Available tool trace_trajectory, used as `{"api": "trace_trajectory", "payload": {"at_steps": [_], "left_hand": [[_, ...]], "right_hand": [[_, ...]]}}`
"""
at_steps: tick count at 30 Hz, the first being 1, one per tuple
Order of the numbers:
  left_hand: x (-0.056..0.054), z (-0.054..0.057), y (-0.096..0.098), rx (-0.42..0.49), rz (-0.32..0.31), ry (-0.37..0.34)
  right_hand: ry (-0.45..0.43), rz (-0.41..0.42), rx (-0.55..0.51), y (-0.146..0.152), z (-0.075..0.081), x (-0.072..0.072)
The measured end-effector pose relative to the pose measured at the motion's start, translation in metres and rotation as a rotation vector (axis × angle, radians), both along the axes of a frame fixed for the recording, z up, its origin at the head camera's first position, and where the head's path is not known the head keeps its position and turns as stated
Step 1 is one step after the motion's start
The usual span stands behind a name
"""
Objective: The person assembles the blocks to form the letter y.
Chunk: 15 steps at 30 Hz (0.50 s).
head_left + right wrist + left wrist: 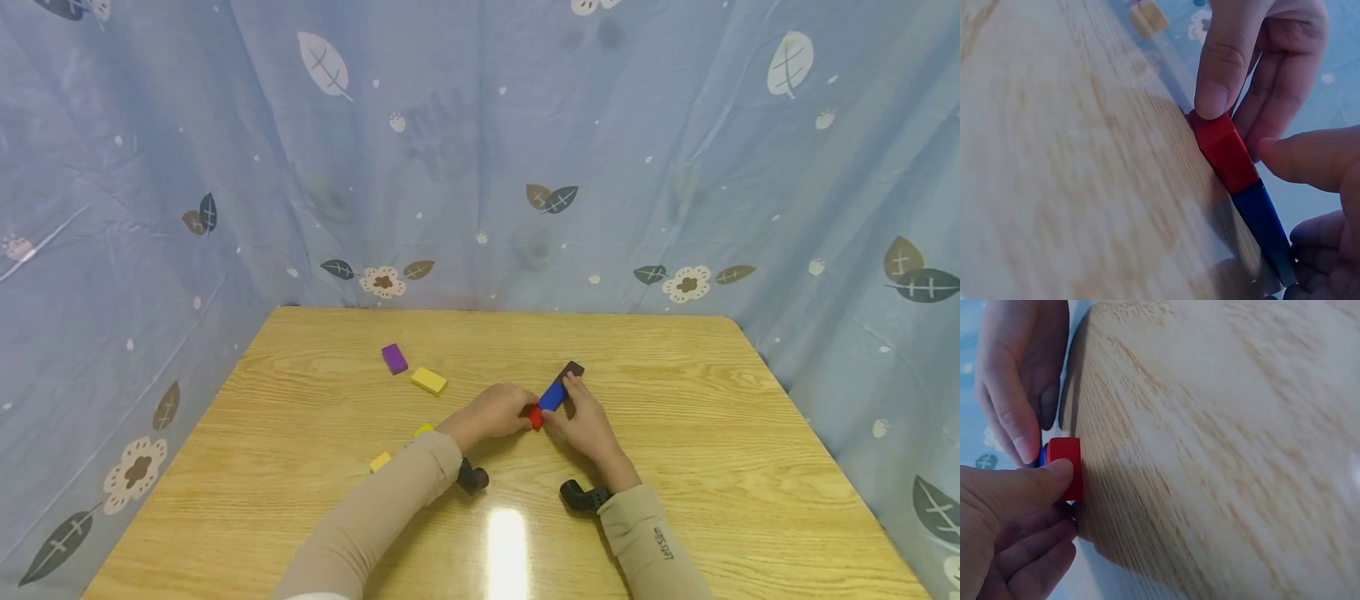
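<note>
A red block [536,417], a blue block [552,396] and a dark block [572,369] lie end to end in a slanting row on the table. My left hand [504,411] pinches the red block at the near end; its thumb presses the red face in the left wrist view. Along the row's right side rests my right hand [585,421], its thumb close to where red meets blue. The fingertips of that hand lie against the farther part of the row. In the right wrist view, the red block [1225,153] adjoins the blue block [1263,219].
On the table's left half lie a purple block [394,358] and a yellow block [429,381]. Two more yellow blocks [381,462] show partly behind the left forearm. A black wrist mount [583,497] juts beside the right wrist. Blue patterned curtain [480,167] surrounds the wooden table [675,392].
</note>
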<state>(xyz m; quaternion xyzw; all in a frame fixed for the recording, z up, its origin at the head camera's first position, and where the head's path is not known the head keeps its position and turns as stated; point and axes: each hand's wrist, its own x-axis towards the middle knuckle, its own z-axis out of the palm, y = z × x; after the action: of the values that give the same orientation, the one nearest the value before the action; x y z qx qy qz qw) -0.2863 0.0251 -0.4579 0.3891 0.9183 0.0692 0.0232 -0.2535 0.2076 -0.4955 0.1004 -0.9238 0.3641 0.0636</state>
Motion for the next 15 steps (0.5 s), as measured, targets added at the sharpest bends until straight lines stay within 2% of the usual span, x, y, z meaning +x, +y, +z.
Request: {"api": "trace_trajectory", "payload": {"at_steps": [9, 15], "left_hand": [[-0.0042, -0.0011, -0.0012, 0.014, -0.026, -0.009], [-0.0031, 0.0003, -0.0007, 0.008, -0.041, -0.006]], "right_hand": [[-0.028, 0.006, 0.003, -0.0014, 0.0008, -0.0007], [-0.021, 0.008, 0.007, -0.0023, 0.0008, -0.0011]]}}
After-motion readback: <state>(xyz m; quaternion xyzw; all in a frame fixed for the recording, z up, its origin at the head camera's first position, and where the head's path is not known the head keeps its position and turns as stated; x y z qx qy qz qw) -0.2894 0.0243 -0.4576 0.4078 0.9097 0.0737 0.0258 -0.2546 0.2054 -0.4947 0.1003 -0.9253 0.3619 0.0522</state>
